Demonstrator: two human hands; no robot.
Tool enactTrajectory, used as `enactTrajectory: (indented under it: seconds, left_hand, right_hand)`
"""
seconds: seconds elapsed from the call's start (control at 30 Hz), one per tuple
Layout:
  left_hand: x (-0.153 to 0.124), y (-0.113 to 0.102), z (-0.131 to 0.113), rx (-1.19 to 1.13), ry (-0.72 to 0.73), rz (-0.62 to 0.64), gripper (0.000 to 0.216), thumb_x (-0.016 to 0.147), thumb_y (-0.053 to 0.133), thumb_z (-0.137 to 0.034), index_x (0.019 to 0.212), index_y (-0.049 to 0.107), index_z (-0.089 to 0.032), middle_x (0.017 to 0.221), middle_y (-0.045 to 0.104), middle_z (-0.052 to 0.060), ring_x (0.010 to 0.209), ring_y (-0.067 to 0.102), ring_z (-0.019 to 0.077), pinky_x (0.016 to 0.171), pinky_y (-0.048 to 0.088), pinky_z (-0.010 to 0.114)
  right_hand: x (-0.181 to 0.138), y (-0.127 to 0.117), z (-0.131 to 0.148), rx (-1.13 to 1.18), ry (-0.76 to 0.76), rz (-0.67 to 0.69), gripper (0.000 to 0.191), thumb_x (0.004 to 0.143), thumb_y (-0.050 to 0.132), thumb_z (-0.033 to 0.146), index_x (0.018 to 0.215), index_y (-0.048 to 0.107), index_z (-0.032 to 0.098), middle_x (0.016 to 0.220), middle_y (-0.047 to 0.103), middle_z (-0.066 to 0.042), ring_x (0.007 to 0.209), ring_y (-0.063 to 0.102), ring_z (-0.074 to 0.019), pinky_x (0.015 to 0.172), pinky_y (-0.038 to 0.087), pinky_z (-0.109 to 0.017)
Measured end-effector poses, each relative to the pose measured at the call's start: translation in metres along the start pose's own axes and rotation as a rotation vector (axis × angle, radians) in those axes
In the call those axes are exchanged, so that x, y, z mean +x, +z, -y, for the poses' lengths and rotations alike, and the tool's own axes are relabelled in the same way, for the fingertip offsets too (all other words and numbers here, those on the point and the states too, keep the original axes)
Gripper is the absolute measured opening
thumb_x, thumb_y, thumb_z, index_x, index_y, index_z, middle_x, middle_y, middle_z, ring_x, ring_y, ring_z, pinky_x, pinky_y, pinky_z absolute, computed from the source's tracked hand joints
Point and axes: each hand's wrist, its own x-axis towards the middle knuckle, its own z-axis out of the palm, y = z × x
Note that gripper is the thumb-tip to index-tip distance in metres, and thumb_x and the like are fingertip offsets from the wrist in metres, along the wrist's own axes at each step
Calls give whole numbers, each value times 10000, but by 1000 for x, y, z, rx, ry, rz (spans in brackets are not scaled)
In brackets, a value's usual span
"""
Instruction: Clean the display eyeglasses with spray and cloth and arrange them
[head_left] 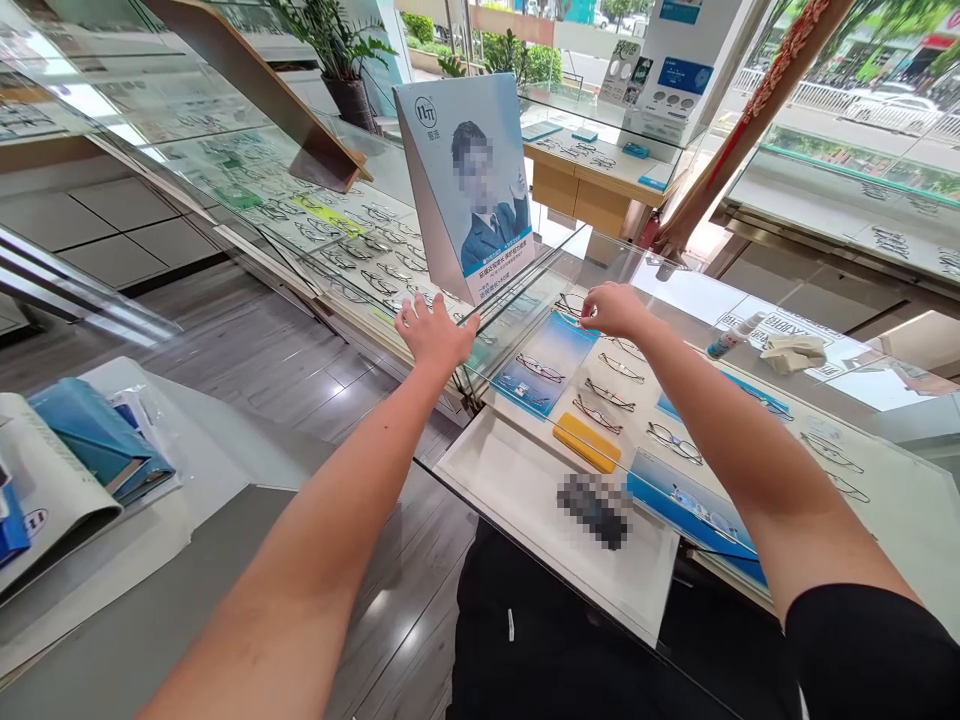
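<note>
My left hand (pixel 437 332) rests with spread fingers at the edge of the glass counter, just below a folded cardboard sign (pixel 480 190). Over the glass display case to the right, my right hand (pixel 619 310) has its fingers pinched together. A pair of eyeglasses (pixel 570 304) shows right beside those fingertips; I cannot tell whether they are gripped or lie under the glass. Below the right hand, a blue card (pixel 566 350) carries more eyeglasses (pixel 541 370). A yellow glasses case (pixel 586 443) lies nearer to me.
A white pull-out drawer (pixel 510 465) juts toward my body, with a blurred dark object (pixel 595 510) on it. A spray bottle (pixel 735 336) and a folded cloth (pixel 793 354) sit on the glass at right. A slanted wooden-framed mirror (pixel 262 90) stands at left.
</note>
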Motion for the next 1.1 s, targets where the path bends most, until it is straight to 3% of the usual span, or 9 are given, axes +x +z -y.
enactTrajectory:
  seconds: [0.17,0.23,0.33,0.47,0.57,0.67,0.8,0.97,1.1]
  left_hand:
    - [-2,-2,-1,-17,-7,-7,931,962,386,-739,1661,474,-131,1787,329,219,1684,230,409,1359,198,584]
    - [-3,-1,-1,-23,-9,-5,937,960,391,-742,1663,470,-127,1786,328,220,1684,226,413,1363,192,582]
    - [-2,0,0,-37,1,0,947,959,402,-747,1666,464,-120,1790,314,225,1685,216,421,1368,179,582]
    - [-1,3,1,-53,3,20,957,961,417,-750,1680,436,-118,1802,280,226,1692,185,430,1372,145,593]
    - [0,4,1,-83,2,28,954,966,436,-737,1689,414,-114,1804,267,233,1692,165,443,1369,119,613]
    - [-1,4,1,-93,2,12,935,966,456,-729,1680,434,-125,1802,281,225,1691,179,434,1368,123,614]
    - [-1,3,1,-104,4,0,911,964,488,-707,1660,460,-119,1793,299,233,1687,193,439,1361,139,628]
    - [0,3,1,-114,2,-20,883,965,518,-680,1634,484,-106,1783,314,246,1685,199,439,1360,144,628]
    - [1,6,4,-97,1,-52,861,960,536,-691,1619,515,-137,1774,350,226,1676,240,426,1355,182,618]
  right_hand:
    - [-46,-18,23,161,39,-67,134,905,666,218,872,791,183,1046,813,-84,1002,688,-256,854,470,-360]
    - [-84,-29,43,349,-19,-63,149,919,641,242,880,780,205,1079,809,-64,940,702,-233,796,493,-342]
    - [-154,-34,80,550,-67,80,141,930,653,299,840,752,254,1050,802,-35,940,716,-231,811,532,-344]
    - [-230,0,124,640,-17,263,132,875,699,200,762,680,266,955,769,-19,942,693,-231,850,522,-353]
    - [-249,50,139,697,63,315,141,850,687,140,756,655,239,958,756,-29,938,675,-222,824,484,-337]
    - [-236,100,135,724,131,221,114,871,658,154,785,641,228,942,741,-36,943,660,-224,821,455,-331]
    - [-182,144,110,701,216,-9,100,906,632,204,810,628,232,967,720,-37,977,641,-233,878,442,-349]
    - [-93,162,65,578,291,-253,117,917,613,210,804,635,226,1024,738,-77,1069,624,-276,976,416,-413]
    - [-28,166,37,400,273,-249,145,962,578,215,853,674,212,1084,753,-111,1120,614,-296,1013,387,-448]
